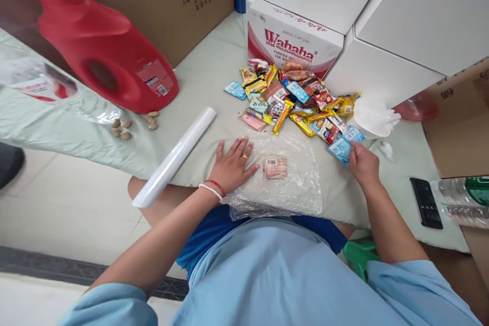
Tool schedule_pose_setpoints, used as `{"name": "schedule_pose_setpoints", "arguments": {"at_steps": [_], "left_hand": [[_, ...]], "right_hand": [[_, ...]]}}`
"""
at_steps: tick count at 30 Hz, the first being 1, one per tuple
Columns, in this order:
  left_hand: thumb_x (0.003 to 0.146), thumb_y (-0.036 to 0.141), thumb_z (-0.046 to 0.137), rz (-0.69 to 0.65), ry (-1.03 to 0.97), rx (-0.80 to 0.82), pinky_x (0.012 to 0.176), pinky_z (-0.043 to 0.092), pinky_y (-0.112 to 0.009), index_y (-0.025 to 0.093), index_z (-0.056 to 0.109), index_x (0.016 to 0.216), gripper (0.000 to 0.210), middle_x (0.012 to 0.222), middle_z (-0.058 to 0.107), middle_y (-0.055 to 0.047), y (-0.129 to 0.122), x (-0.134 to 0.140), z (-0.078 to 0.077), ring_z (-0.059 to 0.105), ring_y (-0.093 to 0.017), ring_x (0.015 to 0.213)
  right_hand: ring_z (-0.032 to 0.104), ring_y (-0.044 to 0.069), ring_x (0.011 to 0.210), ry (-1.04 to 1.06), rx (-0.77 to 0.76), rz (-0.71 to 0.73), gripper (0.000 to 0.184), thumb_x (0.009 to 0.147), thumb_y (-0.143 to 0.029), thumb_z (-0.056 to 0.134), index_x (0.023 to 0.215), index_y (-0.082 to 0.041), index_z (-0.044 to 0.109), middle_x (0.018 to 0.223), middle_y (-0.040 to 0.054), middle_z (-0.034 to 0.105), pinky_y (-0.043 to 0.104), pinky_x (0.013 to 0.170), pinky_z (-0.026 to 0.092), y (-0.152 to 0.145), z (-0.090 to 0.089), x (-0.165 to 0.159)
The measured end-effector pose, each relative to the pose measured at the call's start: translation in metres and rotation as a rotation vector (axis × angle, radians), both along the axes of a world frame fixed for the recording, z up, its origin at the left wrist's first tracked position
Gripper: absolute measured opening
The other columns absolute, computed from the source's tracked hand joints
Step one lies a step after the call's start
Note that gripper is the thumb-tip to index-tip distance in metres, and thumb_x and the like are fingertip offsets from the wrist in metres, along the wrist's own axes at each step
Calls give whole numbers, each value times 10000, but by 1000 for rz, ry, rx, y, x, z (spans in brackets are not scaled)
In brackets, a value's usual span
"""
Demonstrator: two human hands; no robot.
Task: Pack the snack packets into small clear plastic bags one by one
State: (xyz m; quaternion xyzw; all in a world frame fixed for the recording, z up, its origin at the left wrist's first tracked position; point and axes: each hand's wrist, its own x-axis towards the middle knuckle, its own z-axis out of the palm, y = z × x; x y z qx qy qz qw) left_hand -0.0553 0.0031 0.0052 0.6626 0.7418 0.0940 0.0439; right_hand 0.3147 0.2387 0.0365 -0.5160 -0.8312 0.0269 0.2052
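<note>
My right hand [364, 164] pinches a blue snack packet [340, 150] at the right edge of a heap of wrapped snacks [280, 94]. Fingers spread, my left hand [233, 165] lies flat at the left edge of a clear plastic sheet [301, 188]. On that sheet rests a small pinkish snack packet [275, 167] with a barcode label, just right of my left fingertips. The heap mixes yellow, blue, brown and red wrappers.
A white roll [174, 157] lies at left, near a red jug [110, 56], a clear bottle [57, 89] and several brown nuts [122, 129]. A Wahaha carton [294, 35] backs the heap. Rightward are a white bowl [369, 122], a phone [427, 202] and bottles [462, 191].
</note>
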Motion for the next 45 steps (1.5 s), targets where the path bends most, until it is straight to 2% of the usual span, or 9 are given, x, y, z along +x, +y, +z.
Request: {"name": "schedule_pose_setpoints", "arguments": {"at_steps": [3, 7, 9, 13, 17, 22, 27, 38, 45], "left_hand": [[1040, 584, 307, 14, -14, 22, 1266, 70, -677, 207, 313, 1630, 700, 1710, 283, -145, -1, 1, -1, 286, -318, 1581], [1034, 577, 331, 22, -25, 21, 1255, 93, -696, 209, 308, 1634, 705, 1700, 302, -157, 1, 2, 0, 317, -345, 1565], [1035, 576, 331, 21, -24, 22, 1254, 94, -697, 210, 314, 1632, 701, 1700, 304, -158, 1, 3, 1, 320, -346, 1564], [1037, 579, 338, 27, -29, 21, 1259, 103, -687, 213, 341, 1622, 690, 1698, 312, -148, 1, 4, 2, 315, -341, 1567], [1038, 571, 351, 31, -43, 31, 1262, 107, -685, 214, 358, 1615, 679, 1694, 326, -143, 0, 3, 3, 316, -339, 1567], [1043, 566, 342, 26, -50, 48, 1266, 98, -678, 210, 360, 1613, 672, 1693, 328, -144, -1, 2, 1, 311, -326, 1571], [1047, 567, 332, 31, -57, 61, 1273, 81, -664, 213, 359, 1614, 669, 1697, 319, -139, -1, 3, 1, 308, -321, 1573], [1045, 582, 322, 34, -42, 37, 1282, 61, -644, 190, 358, 1609, 688, 1698, 318, -144, -2, 4, 4, 293, -297, 1581], [1040, 566, 337, 31, -39, 39, 1277, 64, -654, 194, 361, 1609, 680, 1695, 322, -151, -1, 3, 3, 297, -309, 1578]], "right_hand": [[707, 240, 868, 361, -164, 57, 411, 992, -409, 480, 1210, -171, 735, 1020, 87, 781, 374, 798, 570, -19, 12, -33], [693, 205, 900, 452, -542, 447, 345, 1005, -386, 525, 1201, -219, 754, 1057, 48, 764, 344, 812, 557, -58, 13, -104], [670, 210, 929, 359, -568, 546, 332, 1026, -317, 497, 1212, -230, 758, 1042, 57, 756, 371, 879, 539, -77, 6, -136], [581, 269, 1030, 143, -377, 537, 288, 1016, -251, 528, 1129, -208, 790, 1072, 115, 700, 465, 988, 479, -104, -8, -167], [535, 289, 1178, 196, -257, 546, 330, 1060, -328, 474, 1236, -203, 723, 1231, 136, 645, 483, 1058, 450, -111, -6, -163], [404, 357, 1410, -22, -301, 823, 665, 929, -554, 700, 1493, -247, 529, 1506, 156, 509, 577, 1178, 358, -118, -1, -154], [441, 370, 1356, -172, -210, 791, 569, 955, -388, 699, 1479, -219, 555, 1415, 184, 562, 588, 1160, 374, -121, -7, -150], [422, 355, 1423, -190, -253, 959, 617, 984, -478, 641, 1535, -241, 498, 1431, 174, 559, 639, 1224, 272, -103, -6, -137], [457, 343, 1354, -96, -257, 958, 591, 999, -478, 609, 1540, -271, 492, 1387, 164, 567, 576, 1150, 404, -96, 2, -129]]}}
